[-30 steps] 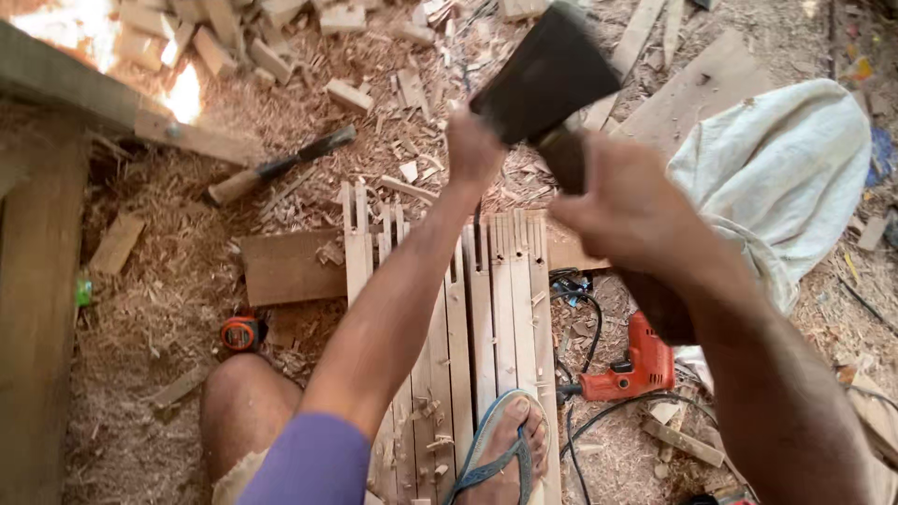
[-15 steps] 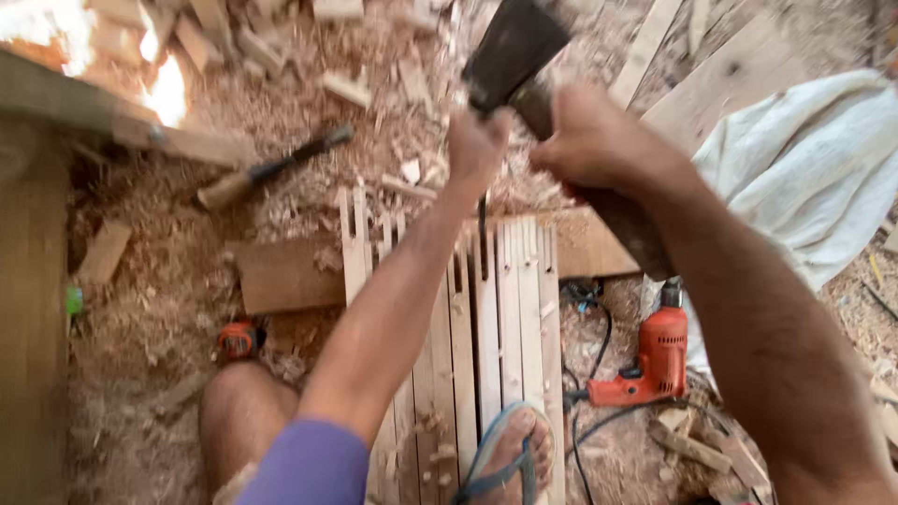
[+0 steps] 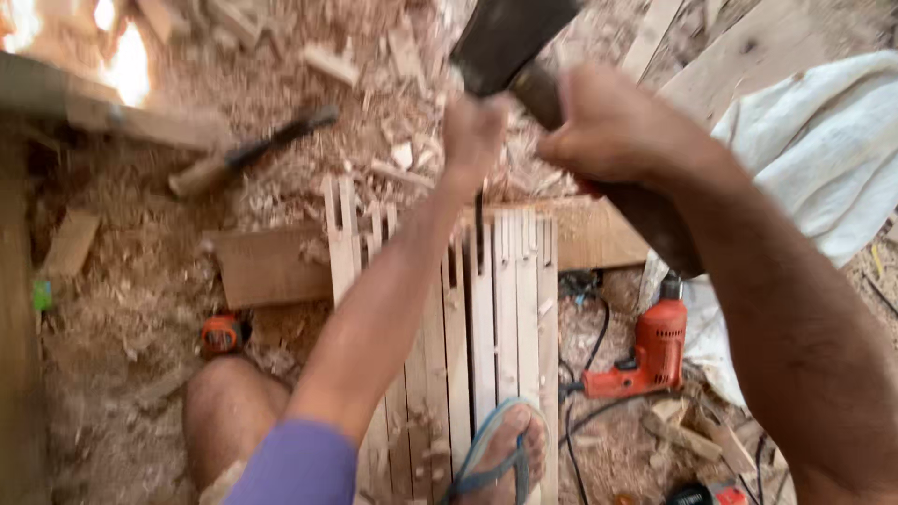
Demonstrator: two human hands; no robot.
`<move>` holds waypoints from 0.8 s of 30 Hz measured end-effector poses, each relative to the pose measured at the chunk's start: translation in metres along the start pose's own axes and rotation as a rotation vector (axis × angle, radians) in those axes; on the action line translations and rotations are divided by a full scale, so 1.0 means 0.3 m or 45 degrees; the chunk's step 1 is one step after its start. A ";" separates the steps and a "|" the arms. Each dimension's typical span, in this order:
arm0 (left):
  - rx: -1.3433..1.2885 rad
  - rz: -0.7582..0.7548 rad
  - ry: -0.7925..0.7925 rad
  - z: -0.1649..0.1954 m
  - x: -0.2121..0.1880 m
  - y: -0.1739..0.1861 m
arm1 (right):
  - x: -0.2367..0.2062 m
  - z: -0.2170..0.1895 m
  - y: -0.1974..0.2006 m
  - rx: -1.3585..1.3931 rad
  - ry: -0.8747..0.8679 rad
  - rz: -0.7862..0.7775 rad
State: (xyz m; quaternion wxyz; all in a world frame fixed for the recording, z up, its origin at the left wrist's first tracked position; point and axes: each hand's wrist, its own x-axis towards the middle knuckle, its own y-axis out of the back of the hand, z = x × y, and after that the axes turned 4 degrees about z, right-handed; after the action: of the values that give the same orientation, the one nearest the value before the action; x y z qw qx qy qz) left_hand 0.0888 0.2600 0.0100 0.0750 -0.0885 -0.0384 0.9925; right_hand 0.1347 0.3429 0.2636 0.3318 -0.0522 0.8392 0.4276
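Hatchet [image 3: 510,37] now lifted higher, head clipping the top edge.
Right hand [image 3: 617,126] fisted on its handle; left hand [image 3: 472,131] closed around chisel [image 3: 479,238], directly below, over slats [image 3: 510,309].

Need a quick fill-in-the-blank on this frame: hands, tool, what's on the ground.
1. The right hand grips the handle of a raised ____.
2. The left hand pinches a thin dark chisel standing on the row of wooden ____.
3. A foot in a blue ____ rests on the slats' near end.
4. The power drill lying right of the slats is ____ in colour.

Missing words: hatchet; slats; sandal; orange
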 end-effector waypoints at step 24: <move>0.128 0.011 0.116 0.073 -0.045 -0.009 | -0.017 -0.092 0.035 0.050 0.201 0.317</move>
State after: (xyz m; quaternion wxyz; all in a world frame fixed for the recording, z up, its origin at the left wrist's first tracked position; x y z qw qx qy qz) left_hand 0.0984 0.2590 0.0340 0.0769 -0.1300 0.0153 0.9884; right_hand 0.1207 0.3278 0.2852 0.2101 0.0253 0.8710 0.4434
